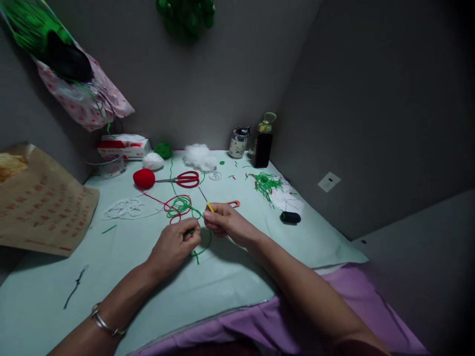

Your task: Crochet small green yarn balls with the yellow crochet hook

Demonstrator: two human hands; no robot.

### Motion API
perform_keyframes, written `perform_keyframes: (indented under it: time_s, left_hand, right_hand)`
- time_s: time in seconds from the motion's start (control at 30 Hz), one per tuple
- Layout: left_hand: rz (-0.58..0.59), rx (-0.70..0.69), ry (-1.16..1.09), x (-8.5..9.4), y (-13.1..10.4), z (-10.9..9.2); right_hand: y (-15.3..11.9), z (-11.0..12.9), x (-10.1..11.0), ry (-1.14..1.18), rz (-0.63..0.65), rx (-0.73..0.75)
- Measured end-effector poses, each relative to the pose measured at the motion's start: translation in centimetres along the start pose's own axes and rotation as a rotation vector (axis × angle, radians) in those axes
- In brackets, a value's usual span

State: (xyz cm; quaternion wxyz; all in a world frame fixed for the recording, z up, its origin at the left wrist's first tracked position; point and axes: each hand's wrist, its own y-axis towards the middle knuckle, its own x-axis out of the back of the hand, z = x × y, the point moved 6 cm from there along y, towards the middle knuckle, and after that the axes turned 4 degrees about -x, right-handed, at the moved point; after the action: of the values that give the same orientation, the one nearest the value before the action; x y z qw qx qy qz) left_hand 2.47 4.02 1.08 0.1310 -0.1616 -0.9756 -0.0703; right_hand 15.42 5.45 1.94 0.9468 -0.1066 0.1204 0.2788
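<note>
Green yarn coil (180,203) between red scissors (188,186) and left hand (177,243)

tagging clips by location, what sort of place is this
Probably a small craft corner, perhaps at home: loose green yarn, red-handled scissors and fluffy white stuffing lie on the table.

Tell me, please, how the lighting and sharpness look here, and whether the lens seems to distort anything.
Head view: dim, uneven light, with the wall fading to near black at the far right; head view: soft shadow on the pale table cover below the right hand; head view: lettering on the paper bag too soft to read; head view: apparent wide-angle stretching toward the edges.
</note>
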Motion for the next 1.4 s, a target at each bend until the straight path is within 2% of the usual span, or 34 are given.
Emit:
perform_keyframes:
  time_s: [0.17,0.33,0.53,0.63,0.8,0.97,1.07,1.2,1.27,1.33,1.4]
  left_hand:
    - [0.038,0.123,-0.298,0.0,0.0,1.0]
    - [0.009,0.156,-0.548,0.7,0.1,1.2]
    - [-0.033,0.150,-0.693,0.3,0.1,1.3]
    - [-0.032,0.147,-0.716,-0.1,0.0,1.1]
    - [-0.040,0.169,-0.690,-0.6,-0.1,1.4]
    - [-0.027,0.208,-0.664,-1.0,-0.4,1.7]
    - [-0.072,0.202,-0.680,-0.5,-0.4,1.6]
    - [-0.152,0.183,-0.733,0.7,0.0,1.9]
    - [-0.157,0.173,-0.764,0.9,0.2,1.9]
    - [-0.106,0.162,-0.789,0.7,0.0,1.5]
    - [0.083,0.153,-0.793,-0.5,-0.5,0.6]
  right_hand:
    - [-0.1,1.1,1.7,0.058,-0.079,0.051]
    - [-0.1,2.1,3.4,0.123,-0.153,0.117]
    - [-0.5,2.5,3.5,0.132,-0.191,0.151]
    - [-0.9,2.6,3.3,-0.018,-0.228,0.161]
    - [-1.0,2.4,2.1,-0.505,-0.197,0.173]
    - [-0.6,2.3,1.8,-0.550,-0.195,0.228]
    - [-0.2,2.7,3.8,-0.533,-0.300,0.238]
    - [-0.8,4.4,8.3,-0.481,-0.631,0.369]
    - [-1.3,4.9,9.1,-0.460,-0.730,0.429]
    - [-1.6,4.9,8.0,-0.449,-0.712,0.427]
    - [-1.6,4.1,5.1,-0.447,-0.579,0.361]
